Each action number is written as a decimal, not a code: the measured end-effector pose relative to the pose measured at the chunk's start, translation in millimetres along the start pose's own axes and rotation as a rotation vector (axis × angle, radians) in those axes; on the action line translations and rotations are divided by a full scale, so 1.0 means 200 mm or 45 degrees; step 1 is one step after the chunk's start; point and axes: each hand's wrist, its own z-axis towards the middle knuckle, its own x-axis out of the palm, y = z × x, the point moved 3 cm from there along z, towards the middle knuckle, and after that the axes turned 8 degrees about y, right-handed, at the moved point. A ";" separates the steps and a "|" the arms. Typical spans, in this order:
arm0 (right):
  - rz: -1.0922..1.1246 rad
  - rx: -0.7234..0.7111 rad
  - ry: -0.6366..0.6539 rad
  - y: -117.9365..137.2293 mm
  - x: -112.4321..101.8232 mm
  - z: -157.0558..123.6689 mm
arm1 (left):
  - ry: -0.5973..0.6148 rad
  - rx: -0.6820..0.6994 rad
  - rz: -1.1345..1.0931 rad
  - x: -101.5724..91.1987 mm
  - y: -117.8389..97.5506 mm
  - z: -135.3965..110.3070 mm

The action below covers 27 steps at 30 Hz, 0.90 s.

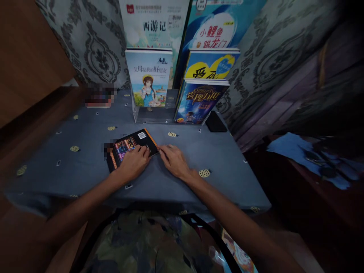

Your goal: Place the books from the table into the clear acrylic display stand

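A thin black book (136,137) lies on the cloth-covered table, tilted, with an orange spine edge, a barcode and small colour pictures on its upper face. My left hand (134,161) presses down on that face, its fingers bent and close together, hiding the book's lower part. At the book's right corner, my right hand (174,161) has thumb and fingers drawn together on the orange edge. Whether any pages are between those fingertips cannot be made out.
Behind the book, a clear stand (150,115) holds upright books, among them a girl-cover book (149,81) and a dark blue book (200,101). A black flat object (216,122) lies at the table's right edge. Blue cloth (295,149) is farther right; a pixelated item (99,96) sits back left.
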 end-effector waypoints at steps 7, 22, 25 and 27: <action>-0.260 0.071 0.088 0.08 0.01 -0.02 | -0.056 -0.240 -0.080 0.03 0.33 -0.16; -0.292 0.119 0.153 -0.07 0.08 0.47 | -0.004 -0.316 -0.085 0.04 0.37 -0.29; -0.261 0.109 0.169 -0.09 0.09 0.52 | -0.005 -0.185 -0.123 0.07 0.37 -0.29; -0.250 0.097 0.177 -0.11 0.09 0.53 | 0.000 -0.066 -0.163 0.09 0.36 -0.29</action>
